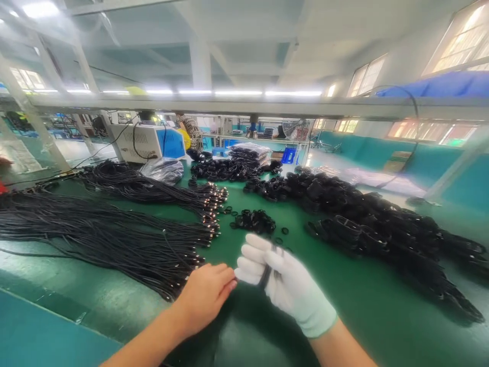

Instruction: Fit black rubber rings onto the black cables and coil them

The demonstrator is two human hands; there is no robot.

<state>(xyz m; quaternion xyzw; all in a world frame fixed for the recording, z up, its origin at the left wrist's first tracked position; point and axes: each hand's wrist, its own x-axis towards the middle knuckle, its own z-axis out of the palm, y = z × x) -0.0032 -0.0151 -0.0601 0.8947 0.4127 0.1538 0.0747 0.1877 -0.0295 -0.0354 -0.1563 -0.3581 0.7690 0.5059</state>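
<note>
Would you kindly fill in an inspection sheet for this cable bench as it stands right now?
Surface: green table, glossy, bare near the front edge.
Job's things: black cable coil gripped in the gloved right hand; bare left hand touches its end.
Clutter: small black rings loose in a heap; plastic bag at the back.
Hands: right wears a white glove, closed on the coil; left bare, fingers pinched at the coil.
Cables: long straight cables fanned out on the left, metal tips toward centre; coiled bundles piled on the right.
Surroundings: white and blue machine behind, overhead shelf rail, windows on the right, a person far back.
</note>
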